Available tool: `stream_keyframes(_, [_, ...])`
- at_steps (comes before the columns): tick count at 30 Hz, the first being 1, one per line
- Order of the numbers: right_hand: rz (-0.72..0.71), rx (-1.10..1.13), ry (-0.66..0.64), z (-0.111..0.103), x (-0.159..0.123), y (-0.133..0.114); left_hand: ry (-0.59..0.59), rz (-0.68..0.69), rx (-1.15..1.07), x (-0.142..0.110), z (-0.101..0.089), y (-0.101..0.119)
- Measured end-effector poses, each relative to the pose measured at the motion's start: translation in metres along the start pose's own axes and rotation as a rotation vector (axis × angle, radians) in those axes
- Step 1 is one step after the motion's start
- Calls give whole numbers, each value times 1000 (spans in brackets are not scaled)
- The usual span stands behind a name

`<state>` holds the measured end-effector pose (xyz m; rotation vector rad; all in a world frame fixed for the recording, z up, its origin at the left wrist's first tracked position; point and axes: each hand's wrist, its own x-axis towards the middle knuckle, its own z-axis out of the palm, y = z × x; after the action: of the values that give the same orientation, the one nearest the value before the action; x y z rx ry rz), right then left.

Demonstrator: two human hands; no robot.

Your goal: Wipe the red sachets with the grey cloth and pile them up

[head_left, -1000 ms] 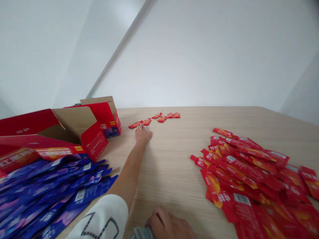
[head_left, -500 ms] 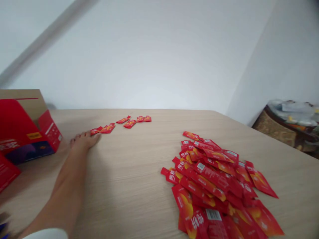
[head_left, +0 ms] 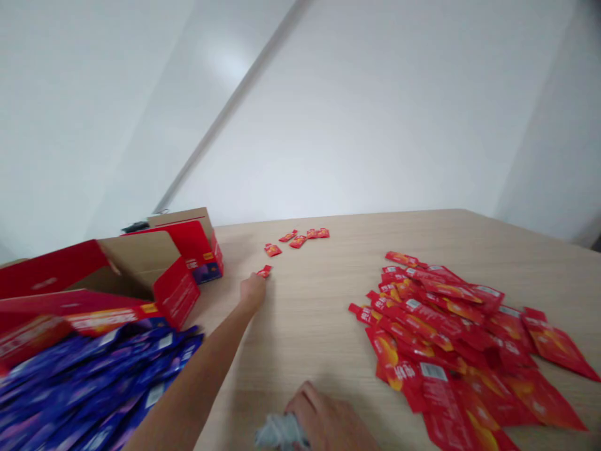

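Note:
My left hand (head_left: 253, 291), stretched forward over the table, is closed on a small red sachet (head_left: 265, 271) whose end sticks out past the fingers. At the bottom edge my right hand (head_left: 323, 418) has its fingers wrapped around a crumpled grey-white wad (head_left: 280, 432); blur hides whether it is cloth or plastic. Beyond the left hand lies another red sachet (head_left: 272, 250), with several more red sachets (head_left: 298, 242) farther back. To the right is a large heap of red sachets (head_left: 436, 319) printed with yellow-orange fruit.
An open red carton (head_left: 176, 291) stands at the left, and a second red carton (head_left: 190, 244) behind it. In front of the near carton lies a pile of blue packets (head_left: 107, 369). The pale wooden table (head_left: 310, 313) runs back to a white wall (head_left: 375, 113).
The view has swung left, bringing the near carton and blue packets into sight. My left hand has drawn one red sachet nearer, apart from the others. My right hand has appeared with the grey-white wad.

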<state>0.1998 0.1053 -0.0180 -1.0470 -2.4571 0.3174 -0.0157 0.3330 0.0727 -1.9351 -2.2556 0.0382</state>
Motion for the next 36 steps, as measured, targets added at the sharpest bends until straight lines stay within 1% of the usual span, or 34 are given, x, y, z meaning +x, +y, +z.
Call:
stream_keyframes(2, [87, 69, 1, -8, -3, 0, -56, 39, 56, -37, 0, 6])
stream_keyframes(5, [130, 114, 59, -16, -9, 4, -97, 107, 115, -104, 6, 12])
stream_keyframes(7, [132, 157, 107, -19, -11, 10, -102, 152, 139, -154, 11, 12])
stream_keyframes(10, [140, 218, 212, -20, -11, 21, -75, 200, 157, -225, 13, 8])
stream_keyframes(12, [156, 235, 285, -19, -10, 28, -39, 221, 157, -262, 12, 2])
stream_keyframes(15, [186, 247, 336, -17, -9, 36, 12, 269, 127, -300, 11, -12])
stream_keyframes(18, [210, 258, 334, -14, -9, 41, 36, 338, 84, -326, 16, -35])
stream_keyframes(21, [222, 265, 327, -13, -9, 42, 82, 465, 23, -346, 25, -62])
stream_keyframes(23, [223, 267, 320, -14, -10, 42, 146, 570, -36, -356, 30, -78])
stream_keyframes(25, [226, 267, 314, -14, -10, 43, 186, 648, -85, -361, 33, -89])
stream_keyframes(27, [235, 262, 308, -14, -10, 43, 173, 694, -106, -362, 33, -94])
stream_keyframes(29, [250, 257, 304, -15, -11, 43, 157, 733, -116, -360, 32, -95])
stream_keyframes(36, [280, 249, 335, -21, -10, 37, 138, 852, -171, -354, 31, -81])
